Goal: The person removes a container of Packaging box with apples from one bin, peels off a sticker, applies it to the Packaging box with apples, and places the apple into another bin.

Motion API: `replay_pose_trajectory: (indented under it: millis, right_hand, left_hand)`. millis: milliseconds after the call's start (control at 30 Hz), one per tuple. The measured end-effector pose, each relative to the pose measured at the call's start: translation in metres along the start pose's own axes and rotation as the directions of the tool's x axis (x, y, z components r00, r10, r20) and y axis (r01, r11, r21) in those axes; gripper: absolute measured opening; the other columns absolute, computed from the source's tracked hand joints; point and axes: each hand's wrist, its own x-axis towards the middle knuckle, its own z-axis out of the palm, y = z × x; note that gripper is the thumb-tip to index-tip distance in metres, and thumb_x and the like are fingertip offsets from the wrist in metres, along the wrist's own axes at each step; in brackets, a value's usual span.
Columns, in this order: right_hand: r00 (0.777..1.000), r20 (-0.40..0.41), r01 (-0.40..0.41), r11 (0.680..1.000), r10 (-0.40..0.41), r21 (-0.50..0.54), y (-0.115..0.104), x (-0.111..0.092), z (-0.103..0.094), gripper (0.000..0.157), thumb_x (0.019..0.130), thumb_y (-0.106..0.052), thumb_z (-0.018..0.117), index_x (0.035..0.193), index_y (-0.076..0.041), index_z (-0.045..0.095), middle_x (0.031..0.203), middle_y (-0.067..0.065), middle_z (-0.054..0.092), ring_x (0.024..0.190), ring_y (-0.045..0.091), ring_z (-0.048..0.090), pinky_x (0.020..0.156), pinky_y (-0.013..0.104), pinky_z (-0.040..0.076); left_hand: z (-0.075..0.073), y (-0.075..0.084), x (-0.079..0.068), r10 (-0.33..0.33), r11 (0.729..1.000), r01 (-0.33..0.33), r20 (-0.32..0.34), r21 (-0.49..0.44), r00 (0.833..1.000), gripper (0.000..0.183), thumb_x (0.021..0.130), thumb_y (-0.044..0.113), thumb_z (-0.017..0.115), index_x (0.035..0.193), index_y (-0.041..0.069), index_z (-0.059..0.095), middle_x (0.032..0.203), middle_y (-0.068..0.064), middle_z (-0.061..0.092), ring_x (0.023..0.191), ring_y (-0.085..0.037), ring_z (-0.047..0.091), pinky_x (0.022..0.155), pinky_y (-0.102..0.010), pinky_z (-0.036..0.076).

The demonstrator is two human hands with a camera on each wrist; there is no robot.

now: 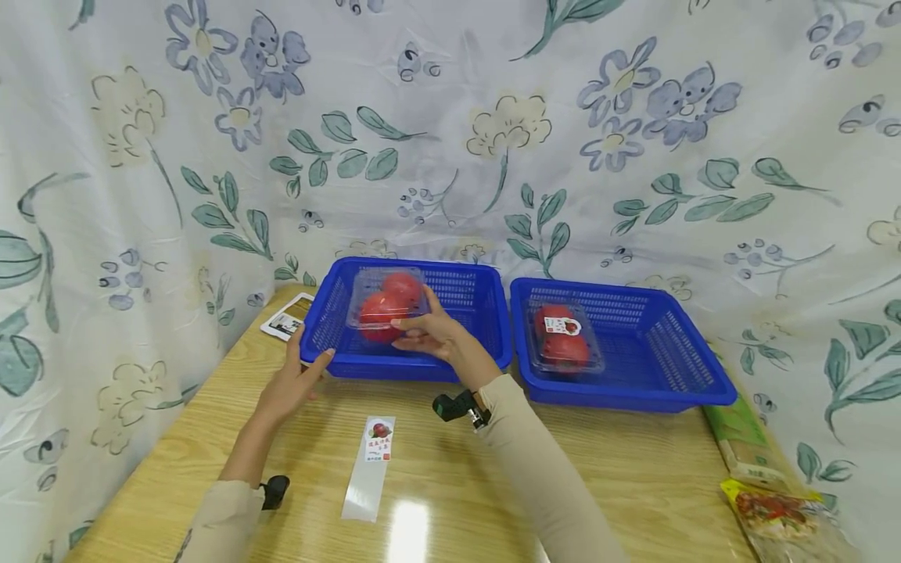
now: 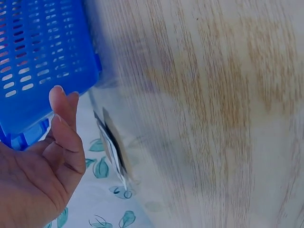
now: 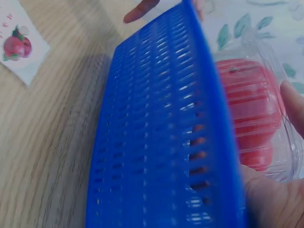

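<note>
My right hand (image 1: 432, 332) holds a clear plastic fruit box (image 1: 357, 289) by its right side, within the left blue basket (image 1: 498, 328). Two round red fruits (image 1: 382, 309) show through the box lid. The right wrist view shows the hand's digits (image 3: 295, 107) on two sides of the box; whether its base touches the basket cannot be told. At the front left corner of that basket, my left hand (image 1: 288, 383) touches the rim with fingers loosely bent. In the left wrist view several fingertips (image 2: 58, 92) stand free beside the basket wall.
A second blue basket (image 1: 662, 344) on the right holds a labelled clear box (image 1: 598, 352) of red fruit. On the wooden table (image 1: 436, 485) lies a label strip (image 1: 366, 489). A white-framed card or tablet (image 1: 266, 327) sits behind my left hand; packets (image 1: 781, 516) lie far right.
</note>
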Motion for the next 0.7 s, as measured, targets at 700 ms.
replay_pose_trajectory:
  millis: [700]
  right_hand:
    - [0.935,0.353,0.07,0.994,-0.036,-0.084,-0.022,-0.103,-0.053,0.096,0.094,0.013,0.048,0.156,-0.047,0.007,0.153,0.03,0.028,0.095,0.031,0.071,0.101,0.057,0.045]
  left_hand:
    - [-0.006,0.014,-0.005,0.019,0.981,0.034,-0.27,0.191,0.963,0.079,0.1,0.063,0.036,0.16,0.015,0.017,0.11,-0.027,0.042,0.093,-0.04,0.048,0.064,-0.041,0.036]
